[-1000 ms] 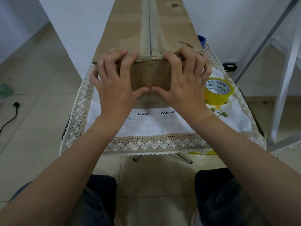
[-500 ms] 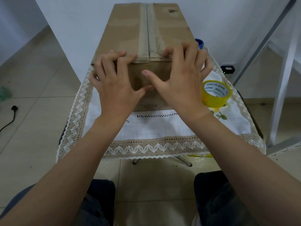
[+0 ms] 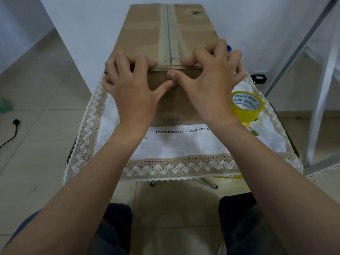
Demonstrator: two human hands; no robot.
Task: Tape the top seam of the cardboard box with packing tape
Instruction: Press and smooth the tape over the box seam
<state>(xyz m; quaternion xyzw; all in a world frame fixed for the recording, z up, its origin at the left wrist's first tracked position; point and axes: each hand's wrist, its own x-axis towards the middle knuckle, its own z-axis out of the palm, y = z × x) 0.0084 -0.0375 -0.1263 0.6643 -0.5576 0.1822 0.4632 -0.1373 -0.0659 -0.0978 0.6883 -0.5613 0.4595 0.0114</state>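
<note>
Gripping the cardboard box edge, left hand and right hand curl fingers, thumbs seemingly touching.

Mostly hidden behind the right hand: a blue thing, unidentifiable. Too small to read: print low on the box, near face. Cut off at left edge: black cable; green thing, blurred.

Big box is taking up the middle of the desk.
The tape roll is sitting just right of it, the wall is closing off the back, and the cloth in front is leaving room to reach.
</note>
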